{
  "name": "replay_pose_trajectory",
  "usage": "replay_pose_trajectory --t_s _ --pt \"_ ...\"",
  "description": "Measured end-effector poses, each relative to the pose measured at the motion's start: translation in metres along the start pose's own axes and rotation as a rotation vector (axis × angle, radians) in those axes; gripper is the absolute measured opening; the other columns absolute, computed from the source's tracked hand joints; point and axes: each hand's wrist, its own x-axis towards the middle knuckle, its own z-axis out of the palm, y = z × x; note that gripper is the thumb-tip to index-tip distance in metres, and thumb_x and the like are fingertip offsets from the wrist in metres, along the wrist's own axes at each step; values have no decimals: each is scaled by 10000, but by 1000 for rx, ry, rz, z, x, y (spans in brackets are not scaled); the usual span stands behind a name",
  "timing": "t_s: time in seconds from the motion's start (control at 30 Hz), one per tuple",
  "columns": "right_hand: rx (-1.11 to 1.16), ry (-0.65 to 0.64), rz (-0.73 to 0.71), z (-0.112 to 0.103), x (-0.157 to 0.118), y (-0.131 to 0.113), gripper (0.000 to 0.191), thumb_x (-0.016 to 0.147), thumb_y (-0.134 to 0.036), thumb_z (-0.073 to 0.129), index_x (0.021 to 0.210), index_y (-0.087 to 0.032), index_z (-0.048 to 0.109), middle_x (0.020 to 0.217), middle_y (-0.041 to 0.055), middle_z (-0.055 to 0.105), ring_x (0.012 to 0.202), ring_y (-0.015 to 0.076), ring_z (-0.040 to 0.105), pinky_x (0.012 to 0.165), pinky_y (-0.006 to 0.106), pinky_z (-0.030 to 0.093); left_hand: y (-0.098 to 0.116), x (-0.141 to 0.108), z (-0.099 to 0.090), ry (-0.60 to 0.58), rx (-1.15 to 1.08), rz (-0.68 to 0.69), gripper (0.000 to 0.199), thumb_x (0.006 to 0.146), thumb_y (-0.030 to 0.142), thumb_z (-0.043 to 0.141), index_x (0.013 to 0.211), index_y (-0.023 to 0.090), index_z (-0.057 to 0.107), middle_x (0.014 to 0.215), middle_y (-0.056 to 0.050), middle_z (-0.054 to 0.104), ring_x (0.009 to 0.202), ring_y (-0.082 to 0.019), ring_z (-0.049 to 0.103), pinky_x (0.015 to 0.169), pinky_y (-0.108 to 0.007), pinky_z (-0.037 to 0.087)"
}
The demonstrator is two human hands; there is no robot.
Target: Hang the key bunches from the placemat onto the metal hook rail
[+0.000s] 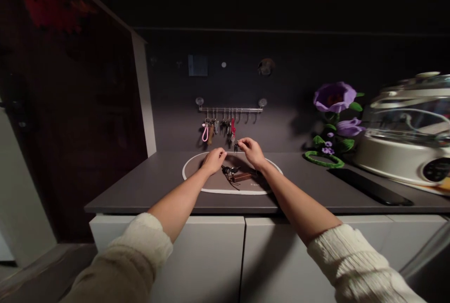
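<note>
Both hands work over a round brown mat with a white rim near the back edge of the dark matte tabletop. The right hand pinches a small metal key — fingertips pressed together. The left hand rests curled on the mat, its grip unclear, beside a key bunch with a brown leather strap.

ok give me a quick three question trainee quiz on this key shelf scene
1. True or false: the right hand is pinching a small key.
2. The key bunch lies on: A) the oval mat B) the black tray C) the floor.
3. What hangs on the wall rail?

Key: 1 true; 2 A; 3 several key sets, one with a pink strap. The left hand rests curled on the mat.
</note>
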Motion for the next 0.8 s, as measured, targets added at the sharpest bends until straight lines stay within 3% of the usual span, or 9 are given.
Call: replay_pose_trajectory --t_s 0.23,0.43,0.8 --pt "194 87 138 -10 26 -4 221 670 -359 560 710 -142 539 588 -26 524 542 80 465 587 226 412 -2 1 3 -50 39 -23 234 807 323 408 740 174 576 682 -18 561 655 -130 483 659 -242 350" --pt "424 123 296 -17 56 -23 118 700 -181 547 606 -136 491 442 -66 411 411 38 391 498 189 396 -5 2 6 -65 57 -29 237 804 318 411 710 171 571 715 -29 563 700 -139 484 680 -246 349" --pt "595 291 506 1 92 -38 130 736 -51 506 631 -128 514 463 -35 504 402 47 473 488 194 469 -3 4 7 -76 98 -66 270 816 308 387 725 157 590 725 -33 594 702 -131 508 659 -241 363"
